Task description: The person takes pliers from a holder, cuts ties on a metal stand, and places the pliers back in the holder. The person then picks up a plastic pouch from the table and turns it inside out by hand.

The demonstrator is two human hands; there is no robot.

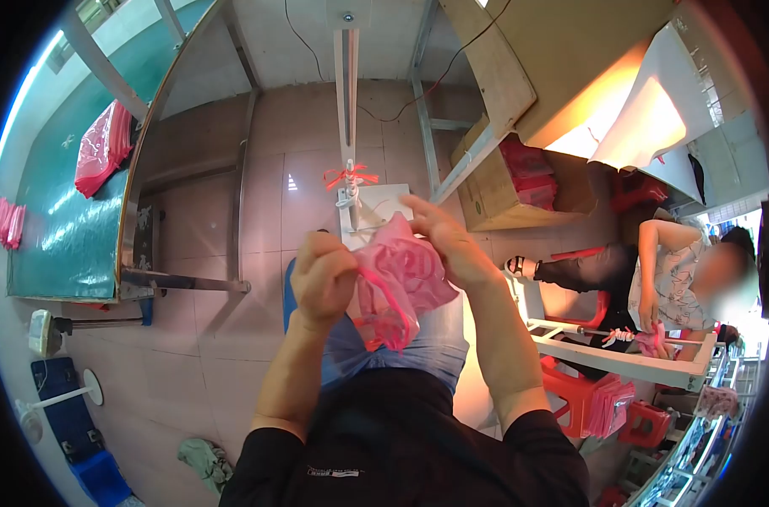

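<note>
A translucent pink plastic bag (414, 275) is crumpled and raised above my lap. My left hand (324, 275) pinches its left edge, where a brighter pink strip runs downward. My right hand (454, 247) lies against the bag's upper right side with its fingers stretched out and apart; its thumb is hidden. Beyond the bag stands a white upright post (347, 110) with red ties (351, 176) knotted round its lower part.
To the left, pink bags (104, 150) lie stacked on a green-topped table (63, 215). A cardboard box (494, 190) holds more pink material at the right. A seated person (668, 275) handles a pink item at a white frame (621, 359), near red stools (570, 397).
</note>
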